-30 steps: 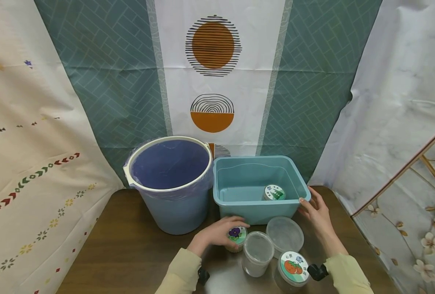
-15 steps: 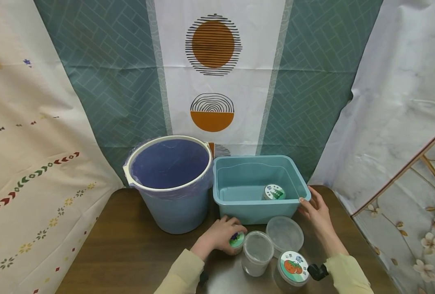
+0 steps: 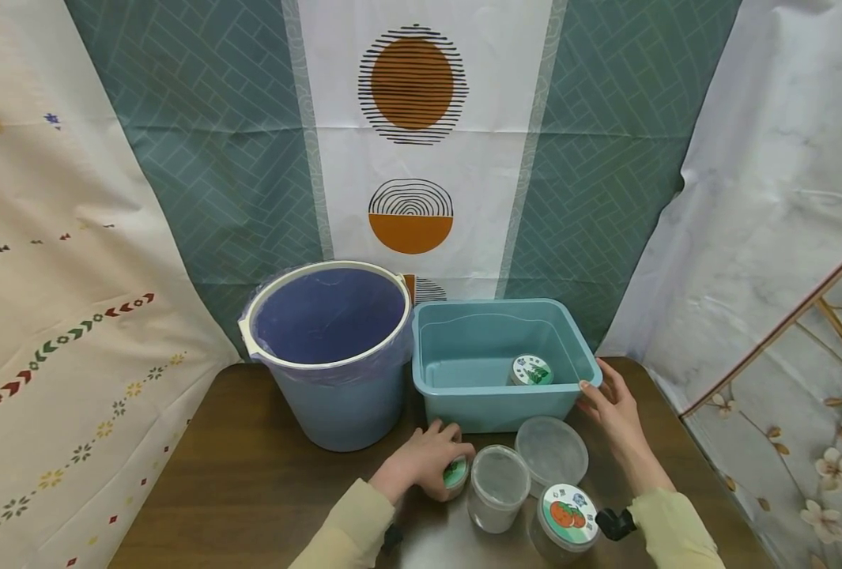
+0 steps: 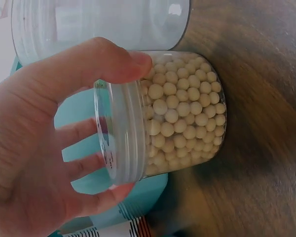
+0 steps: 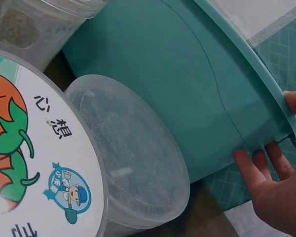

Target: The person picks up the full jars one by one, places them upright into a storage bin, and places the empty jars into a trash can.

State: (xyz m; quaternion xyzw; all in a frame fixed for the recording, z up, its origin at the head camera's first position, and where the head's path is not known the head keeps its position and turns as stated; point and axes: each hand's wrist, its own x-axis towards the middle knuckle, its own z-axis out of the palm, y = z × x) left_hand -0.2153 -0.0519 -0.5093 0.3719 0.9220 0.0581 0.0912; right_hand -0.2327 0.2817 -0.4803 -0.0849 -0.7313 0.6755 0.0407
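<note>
At far left on a brown table [image 3: 271, 466], a lined blue bucket [image 3: 345, 411]. Next, a left hand [image 3: 423, 462], thumb and fingers bent around the top of an upright bead-filled jar [image 4: 185, 111], just in front of a teal bin [image 3: 492, 411] with a white-labelled jar [image 3: 531, 370] inside. Then a clear jar [image 3: 496, 494], clear tub [image 3: 551, 452] and fruit-labelled jar [image 3: 567, 518]. Rightmost, a right hand [image 3: 616, 419] pinching the bin's near-right corner.

Open left, crowded right.
Left of your left hand [image 3: 428, 460], bare table [image 3: 250, 466] gives you room; ahead, the blue bucket [image 3: 342, 407] and teal bin [image 3: 492, 412] block a low pass. Rightward, a clear jar [image 3: 499, 490], a wide translucent container [image 3: 552, 450] and an orange-labelled jar [image 3: 568, 518] crowd the way to your right hand [image 3: 614, 411].
</note>
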